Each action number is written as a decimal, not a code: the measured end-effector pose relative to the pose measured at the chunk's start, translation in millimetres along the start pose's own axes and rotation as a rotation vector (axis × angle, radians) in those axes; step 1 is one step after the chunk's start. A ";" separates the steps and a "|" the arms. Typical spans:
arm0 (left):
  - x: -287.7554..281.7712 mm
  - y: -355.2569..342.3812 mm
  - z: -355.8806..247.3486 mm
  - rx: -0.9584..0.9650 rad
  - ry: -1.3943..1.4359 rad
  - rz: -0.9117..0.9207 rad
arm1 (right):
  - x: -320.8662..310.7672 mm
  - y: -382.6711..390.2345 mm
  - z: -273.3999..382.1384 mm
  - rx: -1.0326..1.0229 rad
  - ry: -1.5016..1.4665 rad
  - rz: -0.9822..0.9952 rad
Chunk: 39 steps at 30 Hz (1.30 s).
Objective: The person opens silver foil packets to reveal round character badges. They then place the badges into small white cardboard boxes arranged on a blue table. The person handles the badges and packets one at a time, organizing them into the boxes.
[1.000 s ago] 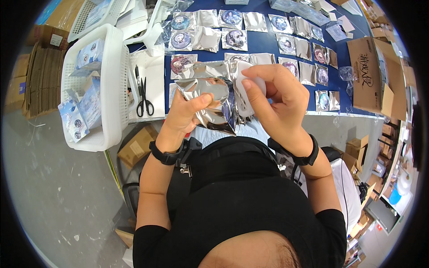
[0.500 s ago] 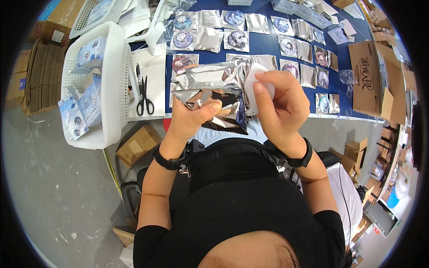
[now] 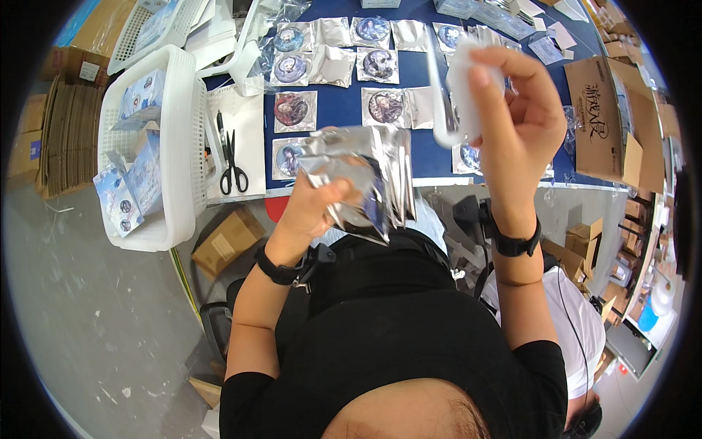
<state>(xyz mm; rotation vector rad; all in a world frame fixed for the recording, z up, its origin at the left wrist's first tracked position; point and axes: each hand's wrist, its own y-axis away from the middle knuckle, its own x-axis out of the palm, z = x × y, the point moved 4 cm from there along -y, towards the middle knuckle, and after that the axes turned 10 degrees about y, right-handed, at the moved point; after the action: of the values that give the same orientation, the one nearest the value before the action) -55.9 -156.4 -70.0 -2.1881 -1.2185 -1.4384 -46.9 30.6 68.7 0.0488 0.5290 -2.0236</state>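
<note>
My left hand [image 3: 311,205] grips a stack of silver foil packets [image 3: 380,183] above the table's near edge. My right hand [image 3: 523,124] is raised to the right of the packets, its fingers and thumb closed on a thin white translucent piece [image 3: 457,102], blurred by motion. Beyond both hands, rows of round badges printed with figures [image 3: 294,110] lie on silver packets across the blue table [image 3: 340,102], some beside blank foil ones.
White baskets [image 3: 183,146] with pale blue boxes stand left, beside black scissors [image 3: 230,164] on white paper. A cardboard box [image 3: 599,117] sits at right; another [image 3: 227,241] is below the table. A person in a white top [image 3: 570,329] shows at lower right.
My right hand has moved up and right, lifting the white piece away from the packets. My left hand and its packets have shifted slightly down. More of the person in white shows.
</note>
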 end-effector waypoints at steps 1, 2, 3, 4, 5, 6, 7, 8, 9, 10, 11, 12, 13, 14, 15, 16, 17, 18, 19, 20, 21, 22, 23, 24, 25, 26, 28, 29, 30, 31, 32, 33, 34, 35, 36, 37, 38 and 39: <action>-10.4 -1.9 -2.2 0.018 0.038 -0.031 | 0.1 5.8 1.3 0.054 0.003 0.072; -23.8 -2.5 -2.0 -0.004 0.085 -0.132 | 0.4 15.5 -1.0 0.034 0.057 0.169; -29.0 -5.1 -3.4 0.000 0.114 -0.151 | -1.2 24.5 2.2 0.000 0.124 0.221; -33.0 -8.2 -5.8 0.000 0.134 -0.163 | -2.3 32.0 1.9 -0.138 0.186 0.278; -36.7 -11.2 -7.6 0.003 0.138 -0.175 | -2.2 39.2 2.6 -0.277 0.248 0.335; -39.8 -15.3 -8.0 0.003 0.135 -0.181 | -1.0 44.6 5.4 -0.287 0.281 0.392; -42.4 -17.1 -9.9 0.002 0.113 -0.191 | 0.6 50.2 8.1 -0.298 0.314 0.450; -45.3 -18.5 -12.1 0.000 0.090 -0.202 | 2.2 55.0 7.3 -0.301 0.305 0.453; -45.5 -19.8 -12.7 0.004 0.080 -0.218 | 3.4 56.5 5.7 -0.300 0.318 0.448; -44.5 -20.4 -12.7 0.000 0.075 -0.215 | 4.2 57.7 4.3 -0.298 0.331 0.442; -43.4 -20.9 -12.6 -0.005 0.070 -0.212 | 4.8 58.6 3.1 -0.296 0.344 0.436; -41.9 -20.6 -12.1 -0.017 0.071 -0.190 | 6.1 58.1 1.7 -0.320 0.334 0.425; -41.4 -20.7 -11.6 -0.028 0.076 -0.167 | 6.4 57.1 1.1 -0.324 0.335 0.415; -40.6 -21.3 -10.9 -0.039 0.081 -0.144 | 6.6 56.4 0.8 -0.329 0.336 0.404; -41.3 -21.6 -9.9 -0.049 0.090 -0.121 | 6.5 56.0 1.3 -0.334 0.336 0.394; -43.4 -22.1 -9.4 -0.061 0.103 -0.087 | 6.9 55.9 1.5 -0.321 0.332 0.387; -45.7 -22.4 -9.0 -0.072 0.116 -0.053 | 7.6 55.7 1.9 -0.309 0.327 0.381; -48.7 -23.7 -9.7 -0.086 0.136 -0.007 | 7.5 55.2 2.1 -0.296 0.324 0.375; -49.6 -23.3 -9.6 -0.090 0.123 -0.004 | 7.3 54.4 2.2 -0.292 0.334 0.378; -48.7 -23.1 -9.9 -0.093 0.111 -0.001 | 7.2 53.3 2.3 -0.287 0.343 0.381; -41.4 -21.7 -10.5 -0.088 0.067 -0.040 | 7.1 53.1 1.8 -0.282 0.354 0.384; -37.6 -21.3 -10.8 -0.073 0.038 -0.087 | 7.1 53.7 1.3 -0.274 0.351 0.384; -34.0 -20.8 -11.1 -0.059 0.009 -0.133 | 7.0 54.7 0.8 -0.267 0.348 0.385; -32.2 -20.3 -12.3 -0.033 -0.005 -0.189 | 7.1 55.0 0.8 -0.260 0.343 0.387; -33.5 -20.1 -12.9 -0.022 0.000 -0.192 | 7.4 55.0 1.0 -0.262 0.340 0.388; -35.0 -19.8 -13.8 -0.009 0.006 -0.195 | 7.7 55.0 1.2 -0.264 0.337 0.388; -36.8 -20.0 -14.6 0.004 0.015 -0.194 | 7.9 55.1 1.1 -0.267 0.336 0.388; -36.4 -19.9 -14.9 0.005 0.013 -0.200 | 7.9 55.1 1.1 -0.270 0.337 0.388; -36.0 -19.9 -15.0 0.005 0.012 -0.206 | 8.0 55.2 1.0 -0.273 0.338 0.387; -34.2 -19.7 -15.8 0.005 0.006 -0.221 | 8.1 55.3 1.2 -0.275 0.337 0.388; -33.9 -19.5 -15.8 0.006 0.009 -0.227 | 8.0 55.4 1.5 -0.277 0.336 0.389; -33.5 -19.4 -15.9 0.007 0.013 -0.234 | 7.9 55.4 1.6 -0.279 0.336 0.390; -33.7 -19.3 -15.6 0.010 0.026 -0.232 | 7.9 55.7 1.3 -0.281 0.326 0.384; -33.7 -19.3 -15.4 0.010 0.034 -0.225 | 8.2 56.2 0.7 -0.283 0.316 0.378; -33.5 -19.3 -15.4 0.011 0.043 -0.218 | 8.3 56.4 0.6 -0.284 0.307 0.372; -33.2 -19.4 -15.5 0.008 0.046 -0.205 | 8.3 56.1 0.3 -0.280 0.315 0.377; -34.3 -19.5 -15.4 0.006 0.051 -0.190 | 8.3 55.5 -0.1 -0.276 0.323 0.382; -35.2 -19.7 -15.3 0.004 0.056 -0.175 | 8.2 55.1 -0.5 -0.272 0.330 0.388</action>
<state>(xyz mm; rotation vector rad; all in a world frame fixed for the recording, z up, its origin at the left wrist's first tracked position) -86.2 -171.2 -96.9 -2.0670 -1.4215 -1.5500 -4.4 1.7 47.2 0.3009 0.9239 -1.5576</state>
